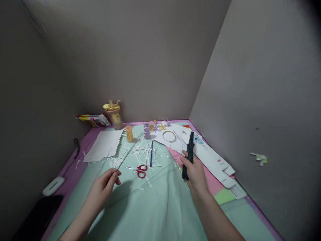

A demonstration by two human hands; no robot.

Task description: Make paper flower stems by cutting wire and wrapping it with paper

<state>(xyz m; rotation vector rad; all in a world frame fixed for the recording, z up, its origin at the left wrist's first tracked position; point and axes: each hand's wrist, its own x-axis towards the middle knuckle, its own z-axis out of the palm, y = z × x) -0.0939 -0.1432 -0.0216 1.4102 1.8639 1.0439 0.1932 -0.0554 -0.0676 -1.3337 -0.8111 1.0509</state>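
My left hand pinches the near end of a thin grey wire, which slants up and away to the right. Gripped upright in my right hand is a dark tool that looks like pliers; whether its jaws are apart I cannot make out. Between my hands lie red-handled scissors and a dark blue pencil. White paper scraps are scattered behind them. An orange jar and a purple jar stand farther back, near purple and gold flower shapes.
White paper lies at the left, near a yellow-lidded cup and a snack packet. A golden ring and a flattened white carton are at the right. A white case sits on the left edge. Walls enclose the table.
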